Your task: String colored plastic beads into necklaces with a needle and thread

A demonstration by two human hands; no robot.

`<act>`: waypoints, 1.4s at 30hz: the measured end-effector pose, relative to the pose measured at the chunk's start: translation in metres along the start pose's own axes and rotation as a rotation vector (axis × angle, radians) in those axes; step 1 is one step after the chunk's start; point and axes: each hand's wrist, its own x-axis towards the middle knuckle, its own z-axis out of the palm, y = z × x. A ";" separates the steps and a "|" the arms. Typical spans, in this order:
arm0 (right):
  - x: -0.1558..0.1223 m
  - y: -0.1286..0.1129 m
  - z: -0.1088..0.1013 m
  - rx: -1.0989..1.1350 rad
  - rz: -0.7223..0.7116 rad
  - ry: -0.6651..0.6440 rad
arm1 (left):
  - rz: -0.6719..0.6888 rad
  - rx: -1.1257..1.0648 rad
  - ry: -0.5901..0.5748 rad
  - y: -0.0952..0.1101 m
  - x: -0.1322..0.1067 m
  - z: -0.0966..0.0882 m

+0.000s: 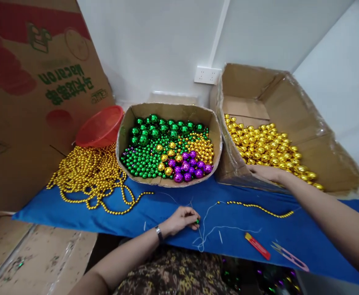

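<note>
My left hand [181, 220] rests on the blue cloth [155, 209], its fingers pinched on a small green bead and a thin white thread [212, 229]. My right hand [264, 171] reaches into the big cardboard box of gold balls [267, 145] at the right; its fingers are hidden behind the box wall. Between the hands lies a short strand of gold beads [259, 207] on the thread. A middle cardboard box [169, 145] holds green, gold and purple balls.
A heap of gold bead strings [90, 174] lies at the left beside a red plastic bowl [101, 126]. A red lighter [257, 246] and thread snips [290, 256] lie near the cloth's front edge. A large printed carton [28, 102] stands at the left.
</note>
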 end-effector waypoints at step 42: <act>-0.159 -0.208 0.149 0.324 -0.220 0.042 | 0.478 -0.041 0.324 0.067 -0.081 -0.002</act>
